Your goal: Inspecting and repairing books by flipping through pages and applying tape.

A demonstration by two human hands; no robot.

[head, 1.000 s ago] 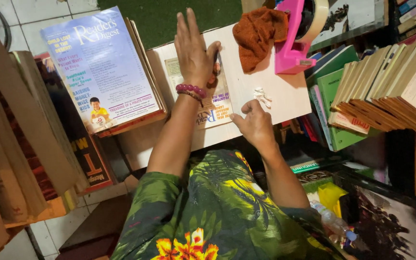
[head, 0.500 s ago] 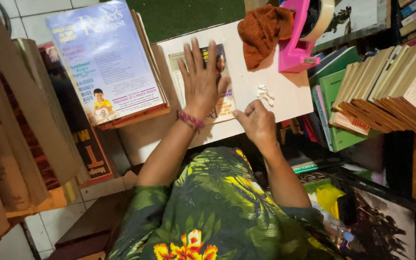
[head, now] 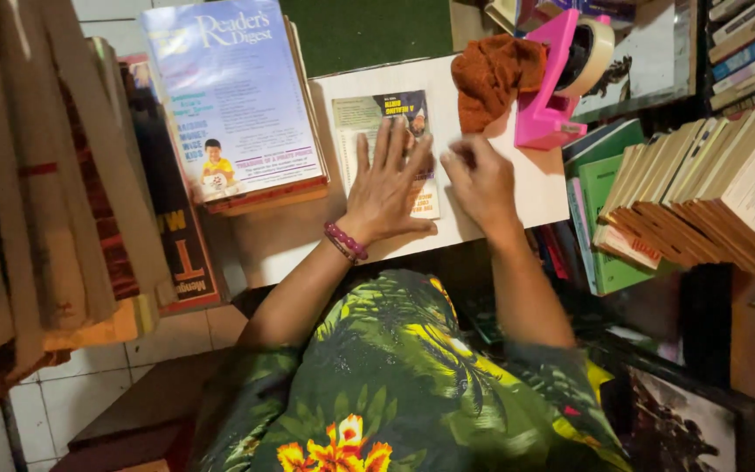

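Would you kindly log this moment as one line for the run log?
left hand flat on booklet | right hand beside it on white board, blurred | orange cloth, pink tape dispenser behind

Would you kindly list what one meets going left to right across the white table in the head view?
Stack of magazines → small booklet under the left hand → right hand → pink tape dispenser.

Surface: small white table (head: 517, 188)
On it: paperback booklet (head: 377, 118), rust-orange cloth (head: 491, 74), pink tape dispenser (head: 552, 96), magazine stack (head: 233, 96) at its left edge
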